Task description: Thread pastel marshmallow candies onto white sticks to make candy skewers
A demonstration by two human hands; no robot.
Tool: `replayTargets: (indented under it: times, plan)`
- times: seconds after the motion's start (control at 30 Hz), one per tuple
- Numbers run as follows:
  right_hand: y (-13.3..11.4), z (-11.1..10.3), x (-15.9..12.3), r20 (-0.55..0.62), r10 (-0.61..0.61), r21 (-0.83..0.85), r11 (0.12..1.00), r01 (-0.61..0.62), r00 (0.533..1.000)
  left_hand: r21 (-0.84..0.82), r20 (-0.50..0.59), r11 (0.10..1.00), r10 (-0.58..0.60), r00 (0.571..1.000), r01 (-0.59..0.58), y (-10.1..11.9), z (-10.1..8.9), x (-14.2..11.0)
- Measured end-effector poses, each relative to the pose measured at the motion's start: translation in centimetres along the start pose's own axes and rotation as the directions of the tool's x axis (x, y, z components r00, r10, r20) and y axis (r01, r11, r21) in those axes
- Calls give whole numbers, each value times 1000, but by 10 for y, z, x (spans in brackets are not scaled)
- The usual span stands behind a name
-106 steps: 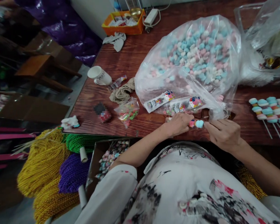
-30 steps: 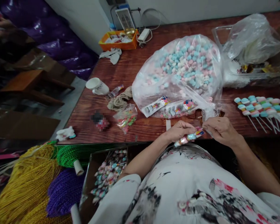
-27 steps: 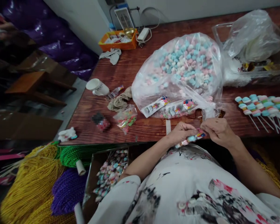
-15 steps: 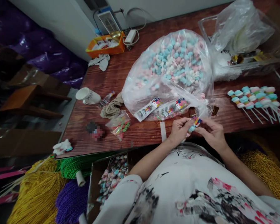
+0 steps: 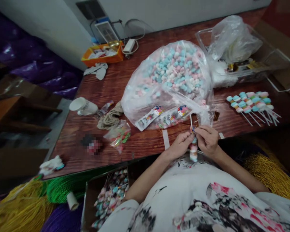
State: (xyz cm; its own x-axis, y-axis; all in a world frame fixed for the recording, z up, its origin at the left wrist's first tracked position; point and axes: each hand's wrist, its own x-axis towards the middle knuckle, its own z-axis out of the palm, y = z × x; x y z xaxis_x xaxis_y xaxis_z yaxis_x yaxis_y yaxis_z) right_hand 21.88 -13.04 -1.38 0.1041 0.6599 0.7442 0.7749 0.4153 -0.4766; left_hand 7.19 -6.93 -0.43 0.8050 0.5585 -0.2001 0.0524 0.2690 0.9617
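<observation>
Between my hands, at the table's front edge, is a marshmallow stick [image 5: 193,151] in a clear wrapper. Its pink, white and blue marshmallows hang downward, and its white stick points up toward the bag. My left hand [image 5: 182,144] pinches the wrapper's neck from the left. From the right, my right hand [image 5: 208,139] has its fingers closed on the same neck, where a bit of coloured print shows. Just beyond lie printed wrappers [image 5: 149,118] and a large clear bag [image 5: 132,87] full of pastel marshmallows. Several bare marshmallow sticks [image 5: 252,102] lie to the right.
A white mug [image 5: 84,106], a crumpled cloth [image 5: 111,118] and a small bag of gummy candy [image 5: 119,134] are on the left. Farther back stand an orange tray [image 5: 102,58] and a clear plastic bin [image 5: 246,72]. Below the edge, a carton [image 5: 87,193] holds wrapped sweets.
The marshmallow stick has turned so its stick points up and its marshmallows hang down. Both hands now grip at the wrapper's neck. The whole view has shifted slightly.
</observation>
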Motion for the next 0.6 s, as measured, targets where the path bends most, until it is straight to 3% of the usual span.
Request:
replayTargets:
  times: [0.13, 0.23, 0.27, 0.33, 0.4, 0.47, 0.53, 0.6]
  plan:
    - [2, -5, 4, -22, 35, 1, 999, -35, 999, -260, 93, 954, -130, 987, 151, 8, 1, 11]
    - [9, -22, 10, -14, 50, -30, 998, -50, 999, -381, 156, 893, -192, 969, 239, 14, 8, 21]
    - [12, -30, 11, 30, -2, -80, 997, 4, 1000, -395, 183, 881, -203, 962, 261, 16, 9, 24]
    - [17, -49, 14, 225, -113, -190, 969, 157, 968, -364, 262, 878, -223, 939, 310, 20, 9, 29]
    - [20, -66, 15, 444, -158, -226, 933, 281, 882, -263, 382, 889, -262, 886, 375, 23, 6, 31]
    - [20, -78, 13, 552, -195, -193, 916, 352, 811, -139, 509, 883, -324, 797, 448, 27, 2, 32]
    - [18, -82, 8, 555, -258, -144, 907, 396, 791, -23, 599, 871, -382, 704, 491, 29, 0, 30]
    - [16, -79, 2, 544, -259, -140, 910, 391, 798, 115, 608, 893, -409, 681, 435, 30, 1, 27]
